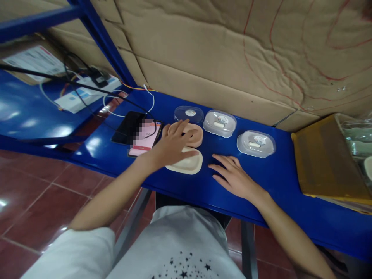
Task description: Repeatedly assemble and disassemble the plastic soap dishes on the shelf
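My left hand (173,147) lies with spread fingers over a pink rounded dish-like piece (198,136), its fingertips at the far side of that piece. The thumb reaches across a cream rounded tray-like piece (192,166) just in front. Part of both pieces is hidden under the hand, and nothing shows gripped in it. To the right, my right hand (234,176) rests with fingers apart on the blue table (200,190), touching none of the pieces. Behind the hands stand two clear lidded plastic cases (213,130) (247,149) with round labels and white handles, and a clear plastic lid (181,114).
Left of my left hand lie a phone (141,148) with a lit screen and a black flat device (126,130). Cables run to a white power strip (84,95). A taped cardboard box (322,162) stands at the right. Cardboard (203,54) lines the back.
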{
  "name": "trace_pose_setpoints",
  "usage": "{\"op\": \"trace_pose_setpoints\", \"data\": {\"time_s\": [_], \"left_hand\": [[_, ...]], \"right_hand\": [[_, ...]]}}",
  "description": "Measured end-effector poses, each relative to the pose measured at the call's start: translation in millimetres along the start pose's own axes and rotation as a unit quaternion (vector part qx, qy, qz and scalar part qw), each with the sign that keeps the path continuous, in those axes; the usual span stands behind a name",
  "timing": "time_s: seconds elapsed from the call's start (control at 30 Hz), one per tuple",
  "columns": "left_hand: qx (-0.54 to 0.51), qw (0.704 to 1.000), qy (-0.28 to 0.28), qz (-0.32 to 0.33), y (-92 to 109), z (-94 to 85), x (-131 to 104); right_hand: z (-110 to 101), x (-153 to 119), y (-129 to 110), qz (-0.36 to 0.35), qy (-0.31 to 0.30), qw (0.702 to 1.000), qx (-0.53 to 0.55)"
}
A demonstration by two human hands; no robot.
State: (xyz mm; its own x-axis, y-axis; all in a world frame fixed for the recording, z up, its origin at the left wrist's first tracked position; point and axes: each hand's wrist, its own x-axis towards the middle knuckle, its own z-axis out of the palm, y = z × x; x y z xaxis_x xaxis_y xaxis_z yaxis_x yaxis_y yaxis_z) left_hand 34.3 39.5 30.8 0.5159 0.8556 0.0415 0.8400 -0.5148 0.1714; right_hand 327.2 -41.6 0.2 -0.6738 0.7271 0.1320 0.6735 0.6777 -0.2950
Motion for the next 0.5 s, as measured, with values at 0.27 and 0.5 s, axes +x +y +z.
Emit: {"op": "trace_pose_setpoints", "data": {"time_s": [0.27,0.5], "left_hand": [[-0.001,1.000,0.016,0.013,10,25.0,-25],[-0.001,0.998,0.027,0.057,1,18.2,-18]], "right_hand": [[-16,5,21,0.021,0.012,1.000,0.010],[-55,61,60,0.098,0.048,0.993,-0.043]]}}
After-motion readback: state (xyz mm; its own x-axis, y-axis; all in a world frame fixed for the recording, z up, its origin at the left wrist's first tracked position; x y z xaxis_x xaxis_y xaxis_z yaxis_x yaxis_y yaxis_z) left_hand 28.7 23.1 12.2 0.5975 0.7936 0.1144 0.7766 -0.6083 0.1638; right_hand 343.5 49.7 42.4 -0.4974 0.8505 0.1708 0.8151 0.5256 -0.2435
